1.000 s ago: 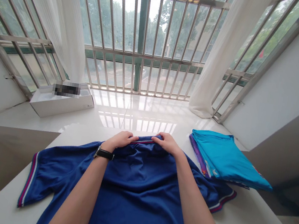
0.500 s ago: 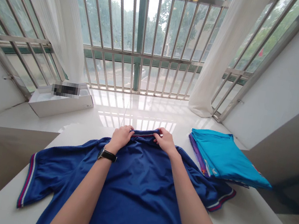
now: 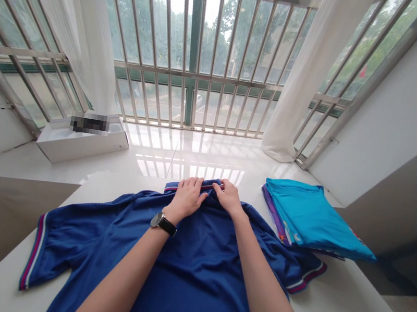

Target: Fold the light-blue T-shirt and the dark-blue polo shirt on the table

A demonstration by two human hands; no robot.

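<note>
A navy blue short-sleeved shirt [image 3: 187,290] lies spread over the white table, its back facing up and its body wrinkled. White and red stripes edge the collar [image 3: 172,186] and both sleeve cuffs. My left hand [image 3: 187,198], with a black-strapped watch at the wrist, rests over the middle of the collar; its fingers are stretched out and the thumb stands apart. At the collar's right end, my right hand [image 3: 228,198] pinches the fabric between thumb and fingers. Both forearms reach across the shirt's back.
Folded clothes, a bright blue one [image 3: 313,217] over a purple one [image 3: 273,214], lie right of the shirt, by its right sleeve. On the glossy sill [image 3: 155,142] at the left stands a white box [image 3: 87,146] with a blurred dark item. Window bars and white curtains [image 3: 294,85] rise behind.
My left hand has slid right along the collar from its left end, loosening its pinch into outstretched fingers. My right hand stays pinched at the collar's right end.
</note>
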